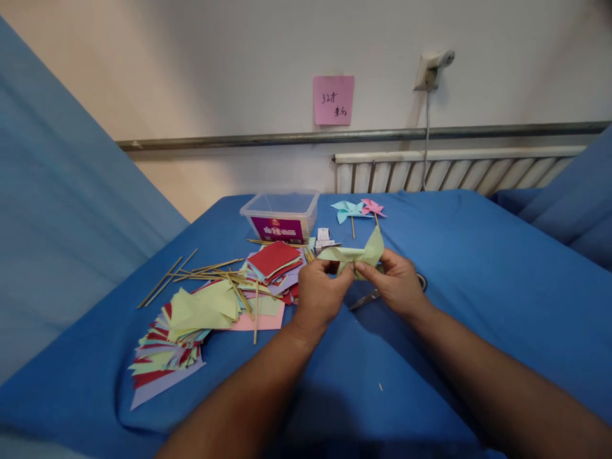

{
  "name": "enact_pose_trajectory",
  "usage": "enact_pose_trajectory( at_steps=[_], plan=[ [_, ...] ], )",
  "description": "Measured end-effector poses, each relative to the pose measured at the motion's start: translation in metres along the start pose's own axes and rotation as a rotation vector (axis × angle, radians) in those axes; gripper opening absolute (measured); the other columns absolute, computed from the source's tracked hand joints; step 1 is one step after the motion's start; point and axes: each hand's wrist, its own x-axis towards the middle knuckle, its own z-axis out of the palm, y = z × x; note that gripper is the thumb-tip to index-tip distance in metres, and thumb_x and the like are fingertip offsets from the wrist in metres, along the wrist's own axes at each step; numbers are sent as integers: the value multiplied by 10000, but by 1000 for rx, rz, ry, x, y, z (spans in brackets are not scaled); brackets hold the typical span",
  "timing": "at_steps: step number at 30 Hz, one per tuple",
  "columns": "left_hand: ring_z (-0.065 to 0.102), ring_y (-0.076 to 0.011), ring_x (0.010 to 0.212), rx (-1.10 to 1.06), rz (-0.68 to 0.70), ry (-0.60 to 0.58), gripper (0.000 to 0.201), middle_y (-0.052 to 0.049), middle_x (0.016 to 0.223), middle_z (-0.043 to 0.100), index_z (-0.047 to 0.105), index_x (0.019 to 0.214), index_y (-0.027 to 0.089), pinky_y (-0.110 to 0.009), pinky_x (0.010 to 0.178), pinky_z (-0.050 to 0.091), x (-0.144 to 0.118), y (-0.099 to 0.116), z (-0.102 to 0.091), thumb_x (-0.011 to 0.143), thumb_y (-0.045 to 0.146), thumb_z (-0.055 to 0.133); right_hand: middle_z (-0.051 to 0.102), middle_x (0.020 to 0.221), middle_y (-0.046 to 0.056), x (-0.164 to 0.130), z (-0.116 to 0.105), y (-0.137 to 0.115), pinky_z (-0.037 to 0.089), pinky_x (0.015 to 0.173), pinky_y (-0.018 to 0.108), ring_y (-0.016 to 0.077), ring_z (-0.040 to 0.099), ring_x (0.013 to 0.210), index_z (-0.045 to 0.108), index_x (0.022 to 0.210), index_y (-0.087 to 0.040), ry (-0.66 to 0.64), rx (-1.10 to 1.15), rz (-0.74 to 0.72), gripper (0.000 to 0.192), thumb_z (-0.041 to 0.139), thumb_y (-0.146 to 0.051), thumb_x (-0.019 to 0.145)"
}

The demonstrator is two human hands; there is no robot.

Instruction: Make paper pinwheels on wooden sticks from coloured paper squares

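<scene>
Both hands meet above the middle of the blue bed sheet point(478, 268). My left hand point(319, 290) and my right hand point(398, 282) pinch a light green sheet of paper point(354, 254), partly folded, with one corner standing up at the right. Under my right hand lie scissors point(368, 297), mostly hidden by it. Left of my hands spreads a pile of coloured paper squares point(201, 319) with several thin wooden sticks point(210, 271) across it.
A clear plastic box point(281, 215) with a purple label stands behind the papers. A light blue pinwheel point(347, 210) and a pink pinwheel point(371, 207) lie beyond it. A small white carton point(324, 237) sits near the box. A radiator point(454, 172) and a pink wall note point(333, 99) are behind.
</scene>
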Motion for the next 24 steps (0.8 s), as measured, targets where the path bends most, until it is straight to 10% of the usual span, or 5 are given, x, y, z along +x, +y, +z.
enact_pose_trajectory(
  at_steps=[24],
  plan=[
    [612,-155,651,-52,-5,-20,186,-21,704,700,732,821,141,-237,613,442,-4,3,3,695,263,670,715,914,46,-1,-2,1,494,832,396,209,636,848,712,920,-210,35,-108,-17,230,708,-338,728]
  ],
)
